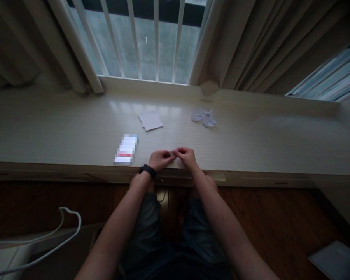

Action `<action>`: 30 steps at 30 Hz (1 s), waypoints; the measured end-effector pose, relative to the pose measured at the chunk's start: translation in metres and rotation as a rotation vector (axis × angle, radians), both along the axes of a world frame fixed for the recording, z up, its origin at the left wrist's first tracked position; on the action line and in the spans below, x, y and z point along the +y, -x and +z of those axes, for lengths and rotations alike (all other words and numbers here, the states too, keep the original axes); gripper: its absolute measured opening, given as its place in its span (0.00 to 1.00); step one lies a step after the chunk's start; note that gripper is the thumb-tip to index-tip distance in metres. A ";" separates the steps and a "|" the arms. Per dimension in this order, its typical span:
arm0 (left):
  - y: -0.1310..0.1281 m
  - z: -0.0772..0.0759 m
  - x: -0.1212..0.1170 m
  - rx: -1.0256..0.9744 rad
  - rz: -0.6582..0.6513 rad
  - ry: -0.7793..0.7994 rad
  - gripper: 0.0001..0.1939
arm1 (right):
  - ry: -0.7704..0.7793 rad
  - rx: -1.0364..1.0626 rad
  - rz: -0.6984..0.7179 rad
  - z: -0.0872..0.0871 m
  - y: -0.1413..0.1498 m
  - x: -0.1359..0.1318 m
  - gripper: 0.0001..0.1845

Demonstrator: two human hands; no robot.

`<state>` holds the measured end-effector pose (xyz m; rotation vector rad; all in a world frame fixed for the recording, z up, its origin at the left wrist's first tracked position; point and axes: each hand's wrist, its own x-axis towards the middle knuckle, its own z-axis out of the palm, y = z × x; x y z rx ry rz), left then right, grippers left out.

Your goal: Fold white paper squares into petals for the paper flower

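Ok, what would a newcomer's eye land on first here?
Probably the bright, pixelated rectangle near the counter's front edge, left of the hands. Then the left hand and right hand, meeting over a small piece, and beyond them, to the right, the pale folded shapes.

We see a pale, faintly grained counter bearing a small stack of square paper sheets. Relative to that stack, we find a blurred-out bright rectangle nearer us and to its left, and folded pale paper pieces to its right.
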<state>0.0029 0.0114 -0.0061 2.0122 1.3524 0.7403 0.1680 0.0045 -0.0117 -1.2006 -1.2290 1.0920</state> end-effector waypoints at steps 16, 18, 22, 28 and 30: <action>-0.002 -0.003 0.001 -0.335 0.045 0.177 0.17 | 0.088 0.098 0.024 -0.001 0.000 -0.002 0.23; -0.002 -0.004 0.002 -0.363 0.055 0.202 0.17 | 0.110 0.086 0.025 -0.001 0.001 -0.003 0.23; -0.001 -0.006 0.003 -0.273 0.061 0.159 0.17 | 0.139 0.082 0.025 0.003 0.003 -0.005 0.24; -0.002 0.002 0.000 -0.117 0.103 0.063 0.15 | 0.155 0.096 0.040 0.006 0.002 -0.006 0.24; -0.002 0.003 0.000 -0.108 0.102 0.060 0.15 | 0.175 0.079 0.037 0.005 0.002 -0.004 0.24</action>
